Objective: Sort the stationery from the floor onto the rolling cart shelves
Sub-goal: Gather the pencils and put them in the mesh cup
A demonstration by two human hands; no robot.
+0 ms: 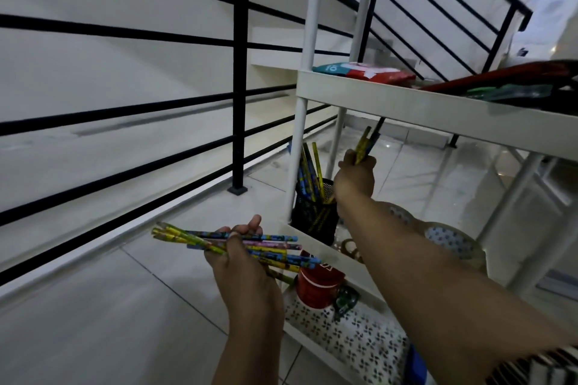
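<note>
My left hand (240,262) grips a bundle of colourful patterned pencils (184,236) held roughly level, just left of the white rolling cart (406,105). My right hand (356,175) reaches under the cart's upper shelf and holds a few pencils (364,142) upright, above and just right of a black mesh pencil cup (314,216). That cup stands on the cart's lower shelf (316,242) and has several pencils in it.
A red cup (317,286), rolls of clear tape (450,244) and a green item lie on the lower shelf. The upper shelf carries a red-and-teal packet (362,72) and a dark tray of pens (513,84). A black railing (240,72) runs along the left over the tiled floor.
</note>
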